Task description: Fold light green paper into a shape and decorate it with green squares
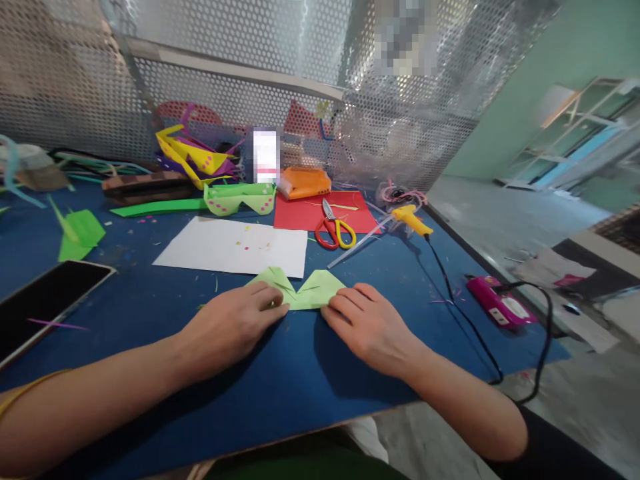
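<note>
Both hands down flat on the blue table [300, 373]: the left hand [233, 327] presses its fingertips on one wing of the folded green paper [300, 288], the right hand [365, 323] pins the other, fingers loosely spread. The paper lies between them, just in front of a white sheet [233, 247]. Beyond, scissors [334, 227] rest on red paper [305, 212], a glue gun [410, 219] beside them. Phone [45, 300] far left.

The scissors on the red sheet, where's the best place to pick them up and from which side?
Probably by the red and yellow loop handles of the scissors, coming from the near side: the loops face the person, the closed blades point away toward the mesh wall, and they lie flat on the red sheet.
</note>
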{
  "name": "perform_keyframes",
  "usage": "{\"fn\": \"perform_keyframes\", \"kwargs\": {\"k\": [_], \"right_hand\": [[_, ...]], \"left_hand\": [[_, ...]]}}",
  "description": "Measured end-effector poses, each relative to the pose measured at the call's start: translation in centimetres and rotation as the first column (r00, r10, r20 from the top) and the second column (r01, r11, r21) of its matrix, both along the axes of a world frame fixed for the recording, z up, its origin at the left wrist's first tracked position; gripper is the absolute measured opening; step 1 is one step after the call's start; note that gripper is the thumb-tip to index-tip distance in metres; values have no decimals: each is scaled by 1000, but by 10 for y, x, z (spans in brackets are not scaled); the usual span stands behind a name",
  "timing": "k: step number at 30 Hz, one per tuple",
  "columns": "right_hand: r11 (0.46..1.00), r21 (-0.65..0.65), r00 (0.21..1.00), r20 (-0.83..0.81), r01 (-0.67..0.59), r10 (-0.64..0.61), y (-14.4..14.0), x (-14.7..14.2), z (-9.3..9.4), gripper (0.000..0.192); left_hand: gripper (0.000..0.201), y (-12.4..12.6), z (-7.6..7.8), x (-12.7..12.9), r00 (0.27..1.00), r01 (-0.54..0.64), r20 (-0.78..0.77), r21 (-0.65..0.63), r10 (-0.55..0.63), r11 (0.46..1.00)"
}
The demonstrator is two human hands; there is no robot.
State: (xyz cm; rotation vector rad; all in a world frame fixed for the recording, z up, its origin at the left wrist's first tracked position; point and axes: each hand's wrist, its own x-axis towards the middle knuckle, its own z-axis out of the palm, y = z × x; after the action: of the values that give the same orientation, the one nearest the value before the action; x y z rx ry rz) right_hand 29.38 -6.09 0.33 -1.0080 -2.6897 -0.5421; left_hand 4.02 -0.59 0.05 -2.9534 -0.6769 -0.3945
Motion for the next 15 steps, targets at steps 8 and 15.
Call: {"fn": "perform_keyframes", "kwargs": {"k": [8, 15], "right_hand": [[995, 20, 995, 42, -97, 96, 20, -15, -12, 25], [998, -67, 995, -104, -1, -6, 21, -16, -15, 25]], "left_hand": [[34, 4, -1, -7, 1000, 26, 7, -16, -26, 1000], [28, 6, -5, -13, 999, -34, 10, 10, 33, 999]]}}
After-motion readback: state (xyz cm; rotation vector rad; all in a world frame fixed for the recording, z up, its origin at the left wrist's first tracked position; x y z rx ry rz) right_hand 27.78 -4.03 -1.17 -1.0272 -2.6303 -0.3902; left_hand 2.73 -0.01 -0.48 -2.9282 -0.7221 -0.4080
